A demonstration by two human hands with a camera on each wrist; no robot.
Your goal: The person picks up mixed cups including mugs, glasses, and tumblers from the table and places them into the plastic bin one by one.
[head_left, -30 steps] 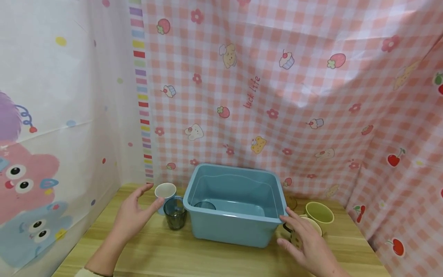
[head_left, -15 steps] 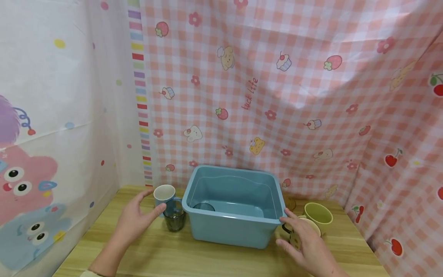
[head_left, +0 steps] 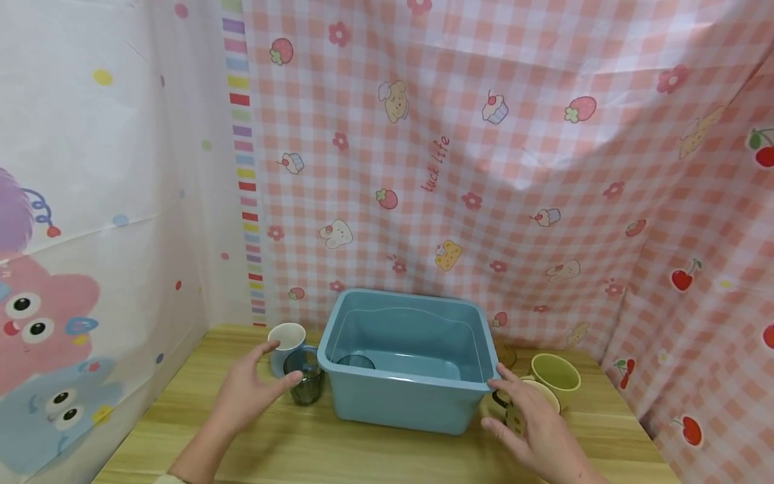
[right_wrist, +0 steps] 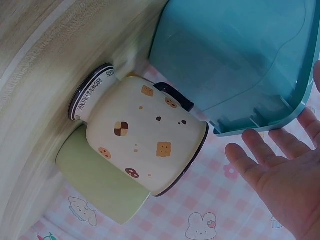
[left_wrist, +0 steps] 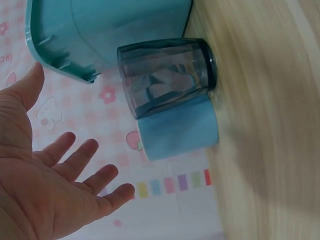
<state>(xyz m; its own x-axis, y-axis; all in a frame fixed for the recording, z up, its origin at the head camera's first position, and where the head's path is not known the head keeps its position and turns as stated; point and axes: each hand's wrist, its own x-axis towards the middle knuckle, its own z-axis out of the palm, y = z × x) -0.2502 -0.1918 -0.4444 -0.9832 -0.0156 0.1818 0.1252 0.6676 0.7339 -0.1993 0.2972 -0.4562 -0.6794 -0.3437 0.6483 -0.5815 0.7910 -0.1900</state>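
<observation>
My left hand (head_left: pixel 250 390), fingers spread and thumb apart, hovers just left of a dark see-through glass mug (head_left: pixel 307 386); its thumb overlaps the mug's rim in the head view. Behind that glass mug stands a light blue mug (left_wrist: pixel 180 127) with a white inside. A blue plastic bin (head_left: pixel 399 403) stands in the middle of the table. The right hand (head_left: pixel 535 423) has its loosely straight fingers at the bin's front right rim corner. Partly hidden under this hand is a cream mug (right_wrist: pixel 135 145) with cookie prints and a dark handle.
A green cup (head_left: pixel 556 373) stands at the right, beside the cream mug. The rim of a see-through glass (head_left: pixel 355 361) shows inside the bin at the left. An amber glass piece (head_left: pixel 506 354) sits behind the bin's right side. Printed curtains (head_left: pixel 514 168) hang close behind the table.
My left hand has moved right and slightly down, closer to the dark glass mug. The right hand has stayed at the bin's corner. The view has shifted slightly.
</observation>
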